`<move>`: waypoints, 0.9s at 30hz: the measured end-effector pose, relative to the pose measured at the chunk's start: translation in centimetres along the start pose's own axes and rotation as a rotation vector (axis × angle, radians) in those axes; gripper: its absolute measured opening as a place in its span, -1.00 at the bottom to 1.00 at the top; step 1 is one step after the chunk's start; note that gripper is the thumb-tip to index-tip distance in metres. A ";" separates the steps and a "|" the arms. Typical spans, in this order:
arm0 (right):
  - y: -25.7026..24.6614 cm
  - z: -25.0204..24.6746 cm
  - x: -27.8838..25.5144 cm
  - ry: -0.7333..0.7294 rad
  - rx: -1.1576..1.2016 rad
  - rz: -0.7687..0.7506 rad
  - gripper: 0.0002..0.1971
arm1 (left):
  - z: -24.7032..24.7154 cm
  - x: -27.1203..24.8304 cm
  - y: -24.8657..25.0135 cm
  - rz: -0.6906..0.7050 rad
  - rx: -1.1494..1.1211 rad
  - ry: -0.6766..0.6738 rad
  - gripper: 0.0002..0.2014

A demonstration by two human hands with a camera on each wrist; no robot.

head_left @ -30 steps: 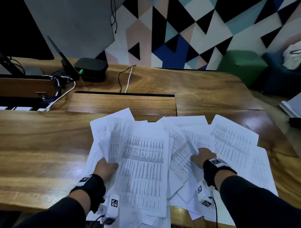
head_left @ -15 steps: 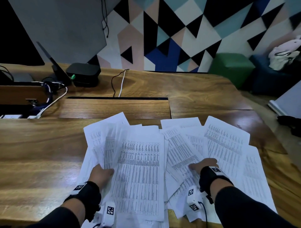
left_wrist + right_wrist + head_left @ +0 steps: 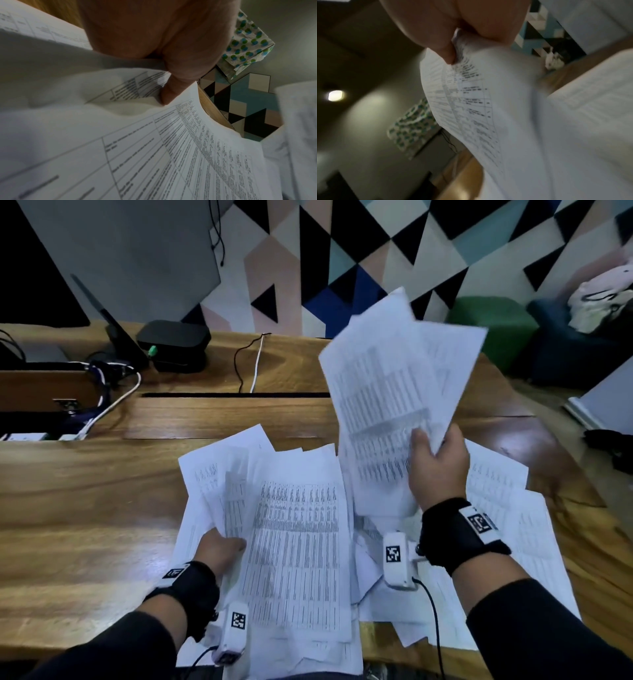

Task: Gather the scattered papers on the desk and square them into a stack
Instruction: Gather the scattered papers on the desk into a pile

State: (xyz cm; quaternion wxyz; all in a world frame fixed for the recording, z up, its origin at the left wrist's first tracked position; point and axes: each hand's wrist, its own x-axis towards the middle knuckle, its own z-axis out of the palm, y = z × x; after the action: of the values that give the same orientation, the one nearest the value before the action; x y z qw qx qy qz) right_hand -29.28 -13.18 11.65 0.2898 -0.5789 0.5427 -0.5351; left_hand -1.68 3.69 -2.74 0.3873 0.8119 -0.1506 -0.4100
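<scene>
Our right hand (image 3: 436, 465), flat on the papers a moment ago, has now lifted a pinched sheaf (image 3: 397, 392) above the desk (image 3: 85, 508), while our left hand (image 3: 219, 549) grips the near-edge pile (image 3: 294, 542), so gathering has begun but squaring remains.

Two hands: left hand (image 3: 219, 549), right hand (image 3: 438, 467). One wooden desk (image 3: 85, 508). Printed sheets (image 3: 294, 542), too overlapped for an exact count: several lifted (image 3: 394, 378), many lying. One black box (image 3: 174, 344). One green stool (image 3: 493, 320).
</scene>
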 end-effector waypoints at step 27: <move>8.4 1.2 -8.5 -0.801 -0.573 0.484 -0.62 | 0.6 -0.3 0.5 0.024 0.055 -0.069 -0.58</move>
State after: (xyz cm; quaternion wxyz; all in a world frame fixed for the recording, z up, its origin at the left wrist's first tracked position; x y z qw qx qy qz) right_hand -29.49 -7.50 1.03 0.4194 -0.6516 0.6317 -0.0218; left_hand -2.29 3.22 -2.40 0.3640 0.8058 -0.1847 -0.4290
